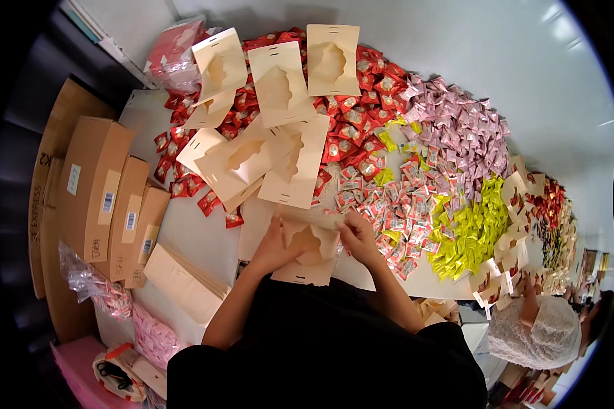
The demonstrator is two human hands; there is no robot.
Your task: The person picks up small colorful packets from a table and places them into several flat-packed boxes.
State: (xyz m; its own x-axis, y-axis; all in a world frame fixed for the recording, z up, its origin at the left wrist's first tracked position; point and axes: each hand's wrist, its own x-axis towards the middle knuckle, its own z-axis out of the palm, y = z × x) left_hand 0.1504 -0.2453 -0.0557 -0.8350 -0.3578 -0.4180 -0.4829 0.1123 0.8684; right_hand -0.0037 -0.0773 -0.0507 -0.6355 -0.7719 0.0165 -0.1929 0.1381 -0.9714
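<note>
Close in front of my body I hold a cream paper bag (302, 273) with a shaped cut-out window and slots along its end. My left hand (273, 250) grips its left side, the thumb lying across the lower window. At the upper right corner, my right hand (359, 236) pinches the bag's edge between thumb and fingers. Whether anything lies inside the bag cannot be told. Beyond my hands, several similar cream bags (279, 84) with windows stand or lie over red-wrapped packets (353, 117). Red-and-white sachets (389, 204) are spread by my right hand.
Pink packets (455, 122) and yellow-green packets (470, 230) are heaped at right. Cardboard boxes (100, 184) and a stack of flat cream bags (184, 281) stand at left on the pale table (197, 245). A co-worker in a white hair cover (537, 332) is at far right.
</note>
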